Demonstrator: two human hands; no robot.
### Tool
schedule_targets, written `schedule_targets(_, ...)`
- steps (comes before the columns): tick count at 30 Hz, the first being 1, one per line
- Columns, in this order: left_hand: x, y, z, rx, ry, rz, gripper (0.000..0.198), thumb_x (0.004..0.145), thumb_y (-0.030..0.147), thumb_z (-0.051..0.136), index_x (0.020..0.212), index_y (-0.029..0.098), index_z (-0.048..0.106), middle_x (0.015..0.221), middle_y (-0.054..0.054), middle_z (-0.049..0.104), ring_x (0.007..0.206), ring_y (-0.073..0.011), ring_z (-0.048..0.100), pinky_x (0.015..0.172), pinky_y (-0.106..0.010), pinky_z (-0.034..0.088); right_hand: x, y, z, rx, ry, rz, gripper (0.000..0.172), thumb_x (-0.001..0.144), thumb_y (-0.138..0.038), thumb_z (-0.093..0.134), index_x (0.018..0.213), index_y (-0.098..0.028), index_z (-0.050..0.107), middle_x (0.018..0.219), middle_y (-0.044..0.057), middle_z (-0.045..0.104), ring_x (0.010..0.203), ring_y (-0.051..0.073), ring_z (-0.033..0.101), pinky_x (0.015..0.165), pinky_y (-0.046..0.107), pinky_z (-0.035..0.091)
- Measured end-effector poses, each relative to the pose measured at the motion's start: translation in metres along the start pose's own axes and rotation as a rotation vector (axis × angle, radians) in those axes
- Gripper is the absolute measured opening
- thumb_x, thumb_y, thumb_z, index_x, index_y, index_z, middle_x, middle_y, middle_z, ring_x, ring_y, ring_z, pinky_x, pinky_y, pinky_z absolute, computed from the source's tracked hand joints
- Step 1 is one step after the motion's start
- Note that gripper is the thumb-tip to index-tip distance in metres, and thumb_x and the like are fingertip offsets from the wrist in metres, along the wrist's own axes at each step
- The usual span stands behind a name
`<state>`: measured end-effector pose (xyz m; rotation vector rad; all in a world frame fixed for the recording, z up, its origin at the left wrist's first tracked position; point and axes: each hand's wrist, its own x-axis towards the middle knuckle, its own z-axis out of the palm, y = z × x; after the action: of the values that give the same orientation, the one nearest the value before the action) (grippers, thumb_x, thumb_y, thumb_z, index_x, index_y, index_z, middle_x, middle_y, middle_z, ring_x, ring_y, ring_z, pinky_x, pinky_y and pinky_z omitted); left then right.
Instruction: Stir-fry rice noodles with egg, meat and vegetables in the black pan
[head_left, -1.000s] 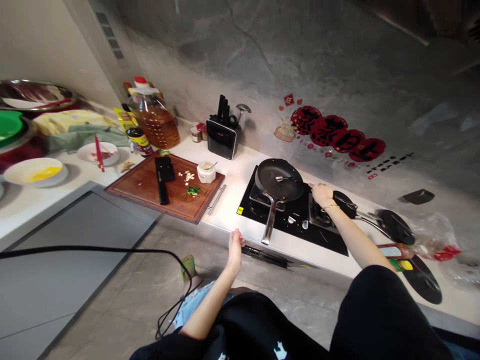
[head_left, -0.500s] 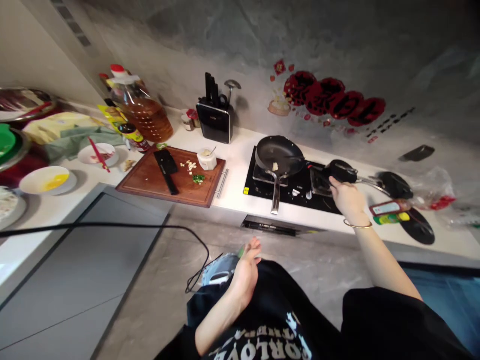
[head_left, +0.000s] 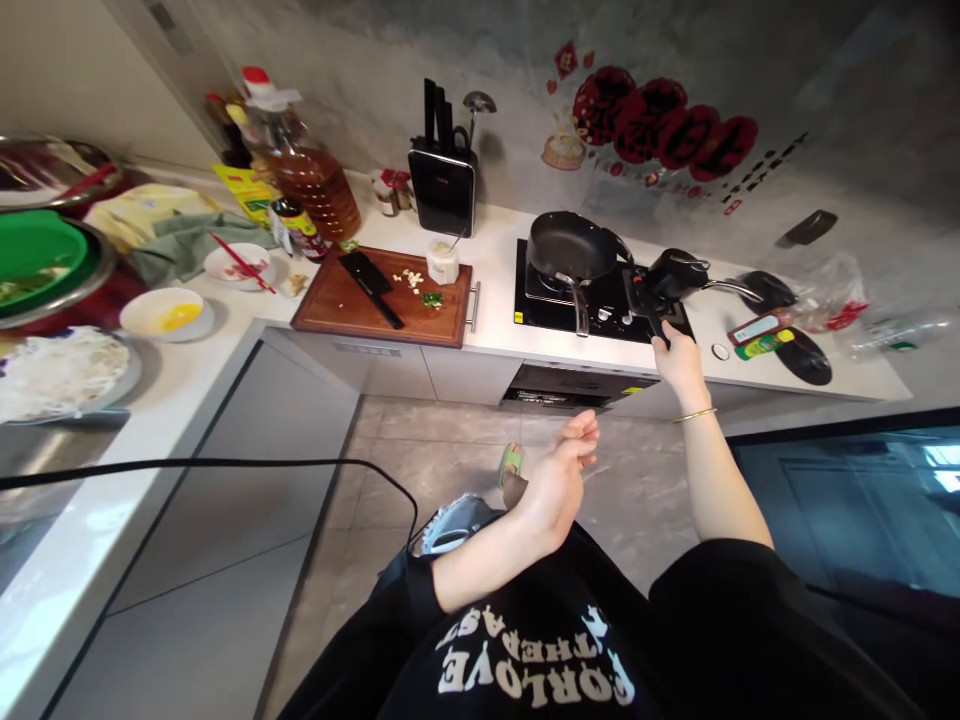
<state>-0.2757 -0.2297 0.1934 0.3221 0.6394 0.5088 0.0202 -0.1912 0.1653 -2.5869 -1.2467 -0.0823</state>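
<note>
My right hand is closed around the handle of a black spatula at the front of the cooktop. The spatula's head lies between the frying pan and a small black pot. To the left, a black frying pan stands on the left burner with its metal handle toward me. My left hand hangs in front of my body, fingers loosely bent and nothing visible in them. The black cooktop is set in the white counter.
A cutting board bears a cleaver, chopped garlic, green onion and a white jar. Behind stand a knife block and an oil jug. Bowls sit left; bottles lie right. A black cable crosses in front.
My right hand has drawn back toward the counter's front edge, bringing the spatula into view. My left hand has risen and moved right. The camera view has shifted.
</note>
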Motion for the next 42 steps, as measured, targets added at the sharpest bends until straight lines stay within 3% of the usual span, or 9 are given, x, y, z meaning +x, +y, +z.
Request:
schedule_targets(6, -0.038, -0.015, -0.002, 0.059, -0.03, -0.003, 0.042, 0.074, 0.018, 0.049, 0.113, 0.022, 0.06, 0.134, -0.003, 0.05, 0.128, -0.0235, 0.038, 0.102, -0.035, 0.028, -0.012, 0.017, -0.005, 0.14, 0.032, 0.002, 0.05, 0.085, -0.029, 0.043, 0.129, -0.006, 0.052, 0.122, 0.017, 0.06, 0.111, 0.026, 0.055, 0.095, 0.037, 0.041)
schedule_targets(12, -0.018, -0.024, 0.0, 0.063, 0.045, 0.059, 0.045, 0.073, 0.017, 0.048, 0.117, 0.021, 0.058, 0.135, -0.004, 0.049, 0.128, -0.022, 0.038, 0.102, -0.033, 0.029, 0.001, 0.051, 0.003, 0.223, -0.028, 0.008, 0.053, 0.085, -0.031, 0.043, 0.131, -0.006, 0.048, 0.105, 0.015, 0.067, 0.082, 0.021, 0.062, 0.079, 0.034, 0.047)
schedule_targets(14, -0.001, -0.028, 0.003, 0.083, 0.094, 0.086, 0.046, 0.073, 0.017, 0.048, 0.117, 0.022, 0.058, 0.135, -0.004, 0.048, 0.128, -0.0219, 0.038, 0.101, -0.033, 0.029, 0.012, 0.067, 0.012, 0.19, -0.019, -0.018, 0.053, 0.085, -0.031, 0.042, 0.132, -0.007, 0.047, 0.106, 0.015, 0.067, 0.08, 0.021, 0.062, 0.08, 0.035, 0.047)
schedule_targets(18, 0.051, -0.041, 0.014, 0.096, 0.206, 0.147, 0.044, 0.071, 0.019, 0.049, 0.114, 0.024, 0.059, 0.133, -0.005, 0.05, 0.126, -0.0221, 0.04, 0.1, -0.034, 0.03, 0.046, 0.104, 0.04, 0.098, 0.009, -0.103, 0.051, 0.086, -0.027, 0.038, 0.133, -0.008, 0.046, 0.112, 0.016, 0.063, 0.096, 0.023, 0.059, 0.087, 0.036, 0.044)
schedule_targets(23, 0.144, -0.057, 0.026, 0.094, 0.393, 0.264, 0.039, 0.069, 0.021, 0.052, 0.108, 0.024, 0.059, 0.133, -0.003, 0.049, 0.127, -0.0208, 0.039, 0.098, -0.033, 0.031, 0.098, 0.139, 0.087, 0.007, -0.027, -0.176, 0.05, 0.088, -0.025, 0.032, 0.135, -0.012, 0.042, 0.108, 0.016, 0.061, 0.1, 0.026, 0.054, 0.088, 0.039, 0.043)
schedule_targets(27, 0.209, -0.06, 0.026, 0.081, 0.573, 0.335, 0.035, 0.069, 0.022, 0.053, 0.104, 0.023, 0.056, 0.126, -0.002, 0.053, 0.124, -0.0203, 0.042, 0.097, -0.033, 0.031, 0.128, 0.161, 0.125, -0.045, -0.059, -0.217, 0.05, 0.089, -0.024, 0.027, 0.136, -0.013, 0.038, 0.111, 0.017, 0.059, 0.104, 0.027, 0.05, 0.089, 0.04, 0.041)
schedule_targets(30, 0.236, -0.059, 0.023, 0.069, 0.674, 0.382, 0.033, 0.069, 0.023, 0.053, 0.102, 0.024, 0.055, 0.125, -0.002, 0.053, 0.124, -0.0204, 0.04, 0.098, -0.034, 0.03, 0.143, 0.178, 0.155, -0.036, -0.094, -0.224, 0.049, 0.09, -0.024, 0.025, 0.135, -0.01, 0.039, 0.115, 0.018, 0.057, 0.108, 0.027, 0.049, 0.091, 0.039, 0.04)
schedule_targets(35, 0.27, -0.051, 0.02, 0.127, 0.737, 0.426, 0.028, 0.071, 0.022, 0.053, 0.099, 0.024, 0.055, 0.125, -0.002, 0.053, 0.124, -0.0209, 0.04, 0.101, -0.035, 0.028, 0.165, 0.197, 0.201, 0.006, -0.126, -0.194, 0.047, 0.089, -0.025, 0.025, 0.132, -0.013, 0.041, 0.121, 0.018, 0.055, 0.111, 0.027, 0.049, 0.087, 0.039, 0.042)
schedule_targets(42, 0.324, -0.032, 0.02, 0.389, 0.825, 0.477, 0.032, 0.071, 0.022, 0.058, 0.103, 0.019, 0.056, 0.118, -0.008, 0.052, 0.115, -0.0218, 0.047, 0.1, -0.031, 0.03, 0.183, 0.203, 0.25, 0.177, -0.151, -0.056, 0.044, 0.083, -0.032, 0.041, 0.121, -0.015, 0.055, 0.101, 0.012, 0.066, 0.1, 0.026, 0.054, 0.085, 0.038, 0.041)
